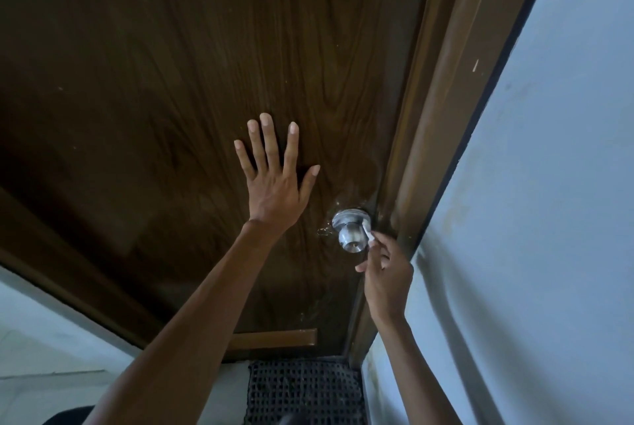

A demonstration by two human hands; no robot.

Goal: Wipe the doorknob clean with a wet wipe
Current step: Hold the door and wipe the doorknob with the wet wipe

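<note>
A small white wipe (367, 232) is pinched between the thumb and fingers (380, 242) of the right hand (386, 275), and its free end is laid against the right side of the knob (350, 236). Only a narrow strip of the wipe is seen; the rest is hidden in the fingertips, so its fold cannot be told. The other fingers of that hand are curled loosely, one pointing left below the knob.

The wipe is judged soft, limp and very light, likely to bunch or slip if held by a corner alone; a fuller pad of it behind the fingertips would be better wrapped round the knob. The knob itself is polished metal, round and hard, fixed to the door (206, 81) near the frame (442, 116), and is judged slick, more so once wetted. It is best taken around its ball and then at the narrow neck by the round plate (338, 217), where dirt is likely to be lodged.

The left hand (274, 184) is laid flat on the door, up and to the left of the knob and apart from it, fingers spread wide, apparently so that the door is steadied. A dark grid mat (302, 390) is seen on the floor below.
</note>
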